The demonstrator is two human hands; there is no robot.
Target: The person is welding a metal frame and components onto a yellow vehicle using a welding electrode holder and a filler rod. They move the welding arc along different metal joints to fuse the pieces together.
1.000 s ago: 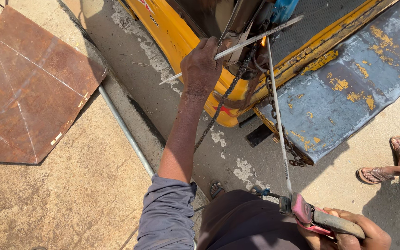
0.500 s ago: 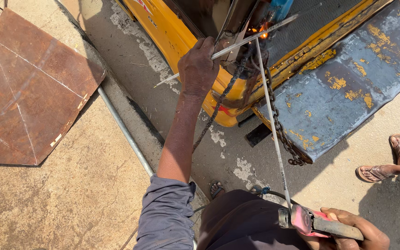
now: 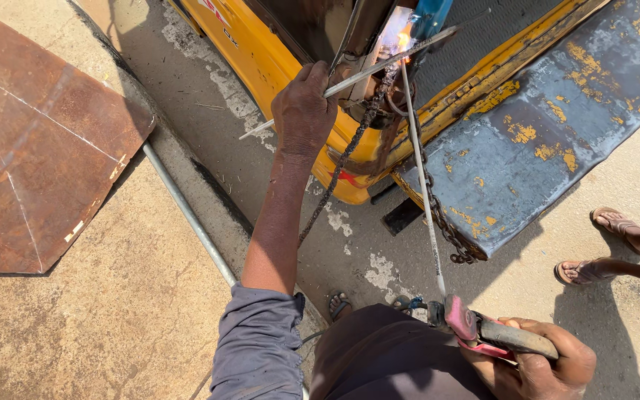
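My left hand [image 3: 304,111] grips a thin steel rod [image 3: 364,72] and holds it across the corner of a yellow vehicle body [image 3: 261,52]. My right hand [image 3: 538,359] at the bottom right holds a red-handled electrode holder [image 3: 483,333]. From the holder a long welding electrode [image 3: 420,178] reaches up to the rod. Its tip glows bright with a spark [image 3: 401,37] where rod and vehicle meet. A chain [image 3: 350,148] hangs below the weld spot.
A dropped grey tailgate [image 3: 557,126] with yellow flakes of paint lies to the right. A rusty metal sheet [image 3: 31,148] rests on the concrete at left, beside a thin pipe [image 3: 187,215]. Another person's sandalled feet [image 3: 609,244] stand at the right edge.
The electrode tip has moved up and left to the rod, and the spark has grown from a small glow to a bright flare. My left hand stays on the rod.
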